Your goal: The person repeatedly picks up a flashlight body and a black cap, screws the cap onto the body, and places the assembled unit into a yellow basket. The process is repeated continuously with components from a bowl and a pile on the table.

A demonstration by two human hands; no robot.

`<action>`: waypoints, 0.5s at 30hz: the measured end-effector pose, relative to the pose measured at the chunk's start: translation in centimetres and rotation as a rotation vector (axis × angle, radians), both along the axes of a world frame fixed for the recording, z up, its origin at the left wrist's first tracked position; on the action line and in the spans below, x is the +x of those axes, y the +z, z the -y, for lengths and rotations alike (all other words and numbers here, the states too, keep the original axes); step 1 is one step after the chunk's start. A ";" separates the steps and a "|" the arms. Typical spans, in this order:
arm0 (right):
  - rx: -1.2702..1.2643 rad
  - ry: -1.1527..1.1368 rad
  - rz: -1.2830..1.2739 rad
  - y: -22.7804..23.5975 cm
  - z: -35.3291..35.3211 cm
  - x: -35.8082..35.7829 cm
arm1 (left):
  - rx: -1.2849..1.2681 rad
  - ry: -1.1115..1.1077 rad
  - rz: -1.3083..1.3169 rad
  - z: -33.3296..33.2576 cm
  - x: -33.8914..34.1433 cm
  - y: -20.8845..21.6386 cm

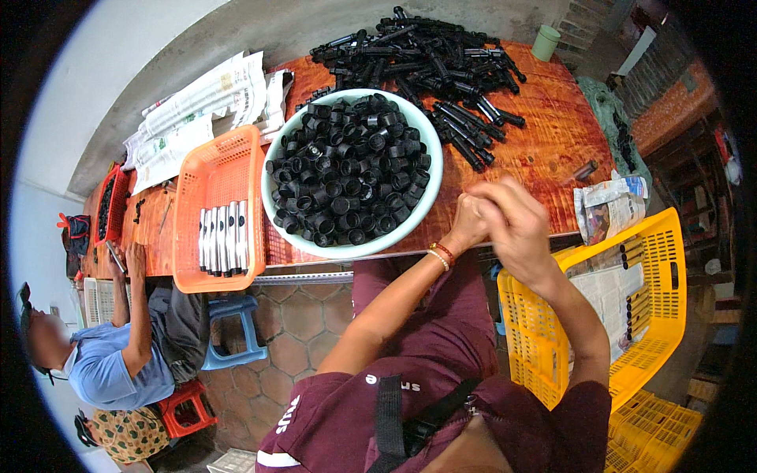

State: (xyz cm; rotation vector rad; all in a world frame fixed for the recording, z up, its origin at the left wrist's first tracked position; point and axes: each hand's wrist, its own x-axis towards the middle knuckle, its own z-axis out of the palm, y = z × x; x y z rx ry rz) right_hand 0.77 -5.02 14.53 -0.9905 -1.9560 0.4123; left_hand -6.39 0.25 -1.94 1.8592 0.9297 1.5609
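My hands meet at the table's front edge, just right of the basin. My left hand point(467, 224), with bracelets at its wrist, is closed, and its fingers are mostly hidden behind my right hand point(522, 230). The right one is closed too, its fingers curled against the left; whatever may be between them cannot be made out. Nearest to them is a pale green basin point(438, 169) heaped with short black caps point(347, 169). Beyond lies a big pile of black tubes point(426, 59), some with silvery bodies, reaching toward my hands.
An orange basket point(217, 154) holds several silver tubes point(223, 240). At right, a yellow crate point(670, 303) contains newspaper and tubes. A printed packet point(607, 209), a short tube point(585, 170) and a green cup point(545, 42) are nearby. At left, a seated co-worker point(126, 359) holds a tube.
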 end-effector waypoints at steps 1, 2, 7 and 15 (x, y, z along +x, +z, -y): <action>0.067 0.067 0.083 0.0 -1.1 -1.3 | 0.000 0.005 0.014 0.0 -0.2 -0.2; 0.114 0.123 0.137 -0.2 -2.0 -2.9 | -0.005 0.021 0.024 0.2 -0.7 -0.3; 0.109 0.199 0.502 -4.0 -5.9 -7.9 | -0.032 -0.002 0.087 0.0 -0.4 -1.1; 0.053 0.224 0.375 -5.7 -7.6 -7.8 | -0.037 -0.021 0.151 -0.3 0.5 -2.1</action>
